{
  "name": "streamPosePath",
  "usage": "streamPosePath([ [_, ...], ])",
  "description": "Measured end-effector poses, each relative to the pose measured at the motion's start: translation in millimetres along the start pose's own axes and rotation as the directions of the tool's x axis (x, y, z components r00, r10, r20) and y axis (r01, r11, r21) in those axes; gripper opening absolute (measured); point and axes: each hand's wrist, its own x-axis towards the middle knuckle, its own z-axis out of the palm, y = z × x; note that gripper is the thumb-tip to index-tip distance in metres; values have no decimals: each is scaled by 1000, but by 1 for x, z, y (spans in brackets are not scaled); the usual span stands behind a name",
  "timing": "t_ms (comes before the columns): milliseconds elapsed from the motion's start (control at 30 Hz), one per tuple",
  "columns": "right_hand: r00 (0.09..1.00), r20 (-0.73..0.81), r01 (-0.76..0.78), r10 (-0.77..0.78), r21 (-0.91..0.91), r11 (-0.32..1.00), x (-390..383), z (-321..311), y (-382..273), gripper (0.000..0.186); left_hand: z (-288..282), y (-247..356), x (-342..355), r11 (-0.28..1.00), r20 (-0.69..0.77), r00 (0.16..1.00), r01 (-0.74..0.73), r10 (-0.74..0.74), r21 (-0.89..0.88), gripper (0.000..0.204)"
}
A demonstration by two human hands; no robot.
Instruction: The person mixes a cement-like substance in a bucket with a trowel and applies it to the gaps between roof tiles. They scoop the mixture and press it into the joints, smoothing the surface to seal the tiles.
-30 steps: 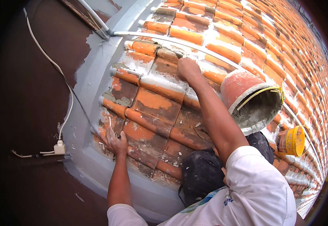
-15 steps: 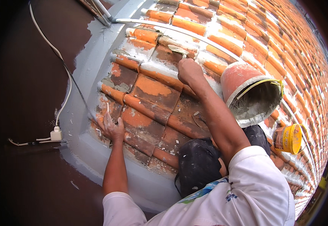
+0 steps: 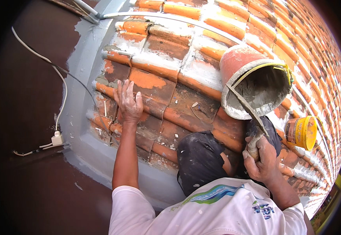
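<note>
My left hand (image 3: 129, 103) lies with its fingers apart on an orange ridge of the roof tiles (image 3: 149, 79), its skin smudged with whitish material. In my right hand (image 3: 263, 158), closed round its handle, is a trowel (image 3: 247, 105). Its thin blade crosses the mouth of a tilted reddish bucket (image 3: 243, 64). Grey mortar coats the bucket's inside and rim; I cannot make out whether the blade touches it. A yellow handle loops across the bucket's opening.
Beyond my right hand stands a small yellow pail (image 3: 307, 133). A white pipe (image 3: 170, 18) runs over the tiles. On the left are a grey-coated edge (image 3: 85, 147), a brown wall (image 3: 25, 117), and a cable with a white connector (image 3: 57, 138). Loose chips lie near my knees.
My right hand has brought the trowel back from the far tiles to the bucket. My left hand has moved up the tiles, away from the grey edge.
</note>
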Motion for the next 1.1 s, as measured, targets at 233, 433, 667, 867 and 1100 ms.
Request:
streamPosePath([
  [233, 992, -108, -70, 61, -80, 994, -51, -30, 15, 34, 66, 76, 142, 978, 440, 892, -170, 102, 117, 41],
  [433, 950, -92, -301, 298, -20, 953, -65, -50, 30, 26, 75, 78, 146, 972, 390, 896, -235, 212, 11, 33],
  [667, 933, -152, -348, 325, -160, 924, -64, -65, 55, 28, 83, 157, 114, 894, 336, 830, -393, 445, -215, 26],
  [867, 886, -104, -464, 452, -205, 862, -57, -62, 71, 32, 93, 195, 89, 926, 303, 883, -295, 359, -237, 22],
  [1100, 814, 99, -481, 573, -437, 760, 1, -45, 84, 29, 100, 210, 83, 891, 389, 847, -191, 361, -412, 31],
])
